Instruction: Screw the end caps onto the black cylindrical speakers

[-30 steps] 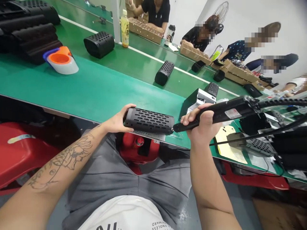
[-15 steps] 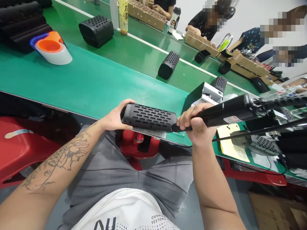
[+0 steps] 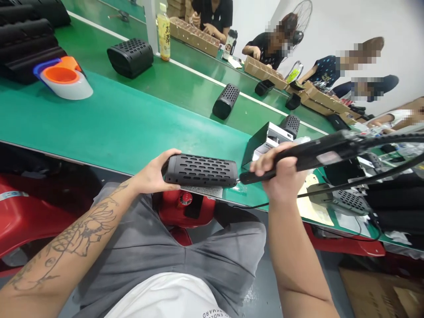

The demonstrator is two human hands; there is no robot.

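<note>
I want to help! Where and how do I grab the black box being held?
Probably its left end, from the left: the black box lies sideways, and that end is narrow enough for the left hand to span. The black tool in the right hand is at the other end.

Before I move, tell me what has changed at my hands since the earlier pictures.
The right hand has drawn the driver back a little to the right from the case: half a second ago no metal tip showed between them; now the tip does, as it did a second ago. Nothing was taken or let go: the left hand still grips the case's left end.
</note>
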